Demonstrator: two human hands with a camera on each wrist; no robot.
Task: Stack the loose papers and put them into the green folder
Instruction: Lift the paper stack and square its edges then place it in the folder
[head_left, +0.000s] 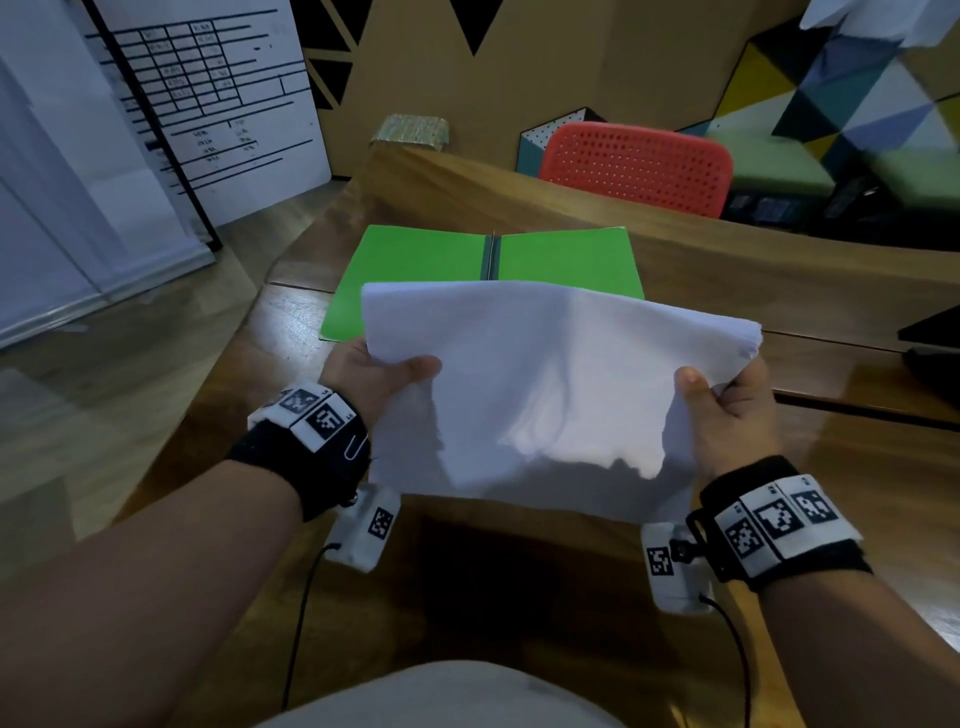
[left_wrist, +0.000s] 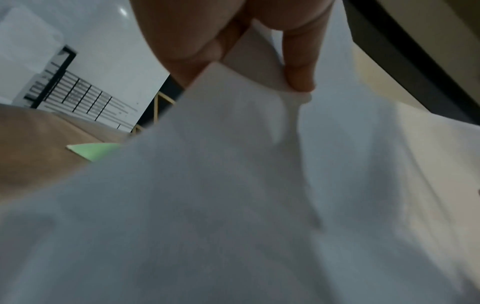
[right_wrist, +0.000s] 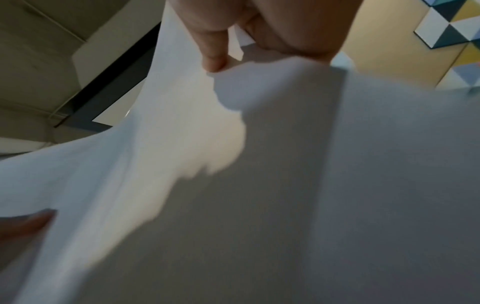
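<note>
A stack of white papers (head_left: 540, 395) hangs in the air above the wooden table, held between both hands and sagging in the middle. My left hand (head_left: 379, 371) pinches its left edge, thumb on top. My right hand (head_left: 727, 400) pinches the right edge in the same way. Beyond the papers the green folder (head_left: 415, 265) lies open and flat on the table; its near part is hidden by the sheets. The left wrist view shows the papers (left_wrist: 233, 185) filling the picture and a corner of the folder (left_wrist: 91, 151). The right wrist view shows only the papers (right_wrist: 259, 185) and my fingers (right_wrist: 213, 53).
A red perforated chair (head_left: 636, 166) stands behind the table's far edge. A whiteboard with a printed grid (head_left: 208, 104) leans at the left. A dark object (head_left: 935, 343) sits at the table's right edge. Bare wooden table (head_left: 779, 291) lies around the folder.
</note>
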